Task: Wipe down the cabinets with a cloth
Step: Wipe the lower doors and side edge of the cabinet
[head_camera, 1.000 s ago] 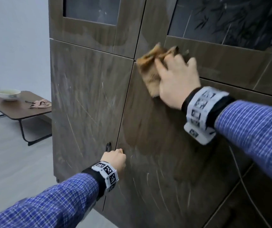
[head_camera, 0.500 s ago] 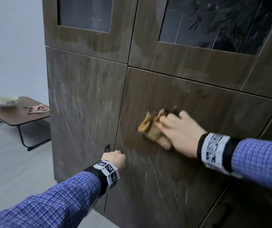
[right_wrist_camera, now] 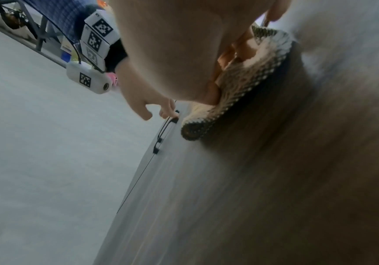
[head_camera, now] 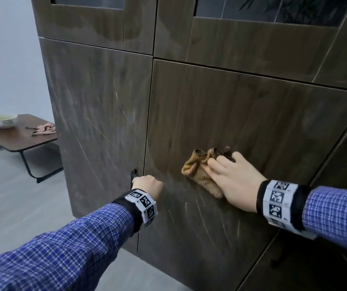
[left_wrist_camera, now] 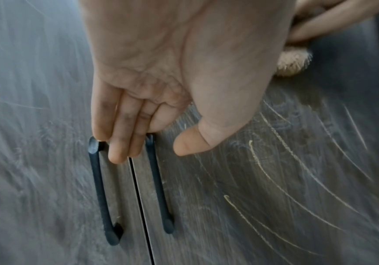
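The dark brown cabinet fills the head view. My right hand [head_camera: 229, 177] grips a bunched tan cloth [head_camera: 199, 173] and presses it against the lower right door [head_camera: 241, 114] at mid-height. The right wrist view shows the cloth [right_wrist_camera: 240, 93] squeezed between hand and door. To the left and slightly lower, my left hand [head_camera: 147, 183] is on the black handles [head_camera: 134, 175] at the seam. In the left wrist view its fingers [left_wrist_camera: 120, 143] hook over the tops of both handles [left_wrist_camera: 100, 188], thumb free. Pale curved scratches mark both doors.
A low brown table [head_camera: 21, 141] stands at the left with a white bowl [head_camera: 1, 120] and a pink rag [head_camera: 43, 130] on it. Grey floor [head_camera: 11, 206] lies between it and the cabinet. Glass-fronted doors [head_camera: 262, 9] sit above, another cabinet section [head_camera: 346, 185] at right.
My right hand has dragged the cloth down the right door from its top edge to mid-height. The left hand has stayed on the handles.
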Motion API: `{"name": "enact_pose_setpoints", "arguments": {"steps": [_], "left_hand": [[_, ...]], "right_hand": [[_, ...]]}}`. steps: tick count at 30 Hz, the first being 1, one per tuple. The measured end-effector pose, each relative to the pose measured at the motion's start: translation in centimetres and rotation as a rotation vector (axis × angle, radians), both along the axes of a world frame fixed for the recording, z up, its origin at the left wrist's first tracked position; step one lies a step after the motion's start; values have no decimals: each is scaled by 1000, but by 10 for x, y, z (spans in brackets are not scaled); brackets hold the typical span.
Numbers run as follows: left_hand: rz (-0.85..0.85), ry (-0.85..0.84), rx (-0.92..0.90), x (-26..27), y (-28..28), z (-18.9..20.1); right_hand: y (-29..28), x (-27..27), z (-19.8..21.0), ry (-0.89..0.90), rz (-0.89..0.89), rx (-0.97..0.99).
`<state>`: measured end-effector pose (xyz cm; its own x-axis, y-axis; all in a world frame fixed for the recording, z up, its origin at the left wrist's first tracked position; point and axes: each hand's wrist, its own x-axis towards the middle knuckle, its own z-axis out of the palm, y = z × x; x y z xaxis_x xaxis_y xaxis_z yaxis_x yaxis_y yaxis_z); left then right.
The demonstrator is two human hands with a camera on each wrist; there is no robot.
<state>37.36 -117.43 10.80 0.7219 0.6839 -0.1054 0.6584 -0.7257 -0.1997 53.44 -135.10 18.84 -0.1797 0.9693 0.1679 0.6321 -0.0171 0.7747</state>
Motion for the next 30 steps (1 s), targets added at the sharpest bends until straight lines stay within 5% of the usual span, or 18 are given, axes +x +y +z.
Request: {"name": "enact_pose_setpoints", "arguments": {"steps": [5, 8, 13, 21, 24, 30], "left_hand": [[-8, -20, -18, -2, -4, 1], [13, -113, -23, -9, -5, 2], [145, -304, -73, -15, -9, -25], [78, -254, 38, -37, -1, -74], [81, -261, 22, -32, -5, -74], [48, -291, 6, -35, -6, -67]], "right_hand": [[30, -13, 94, 22, -36, 357], [50, -26, 111, 66, -72, 399], [85, -45, 23, 31, -29, 236], [36, -18, -195, -124, -68, -572], [38, -24, -195, -120, -43, -548], [110, -64, -123, -120, 47, -121]]}}
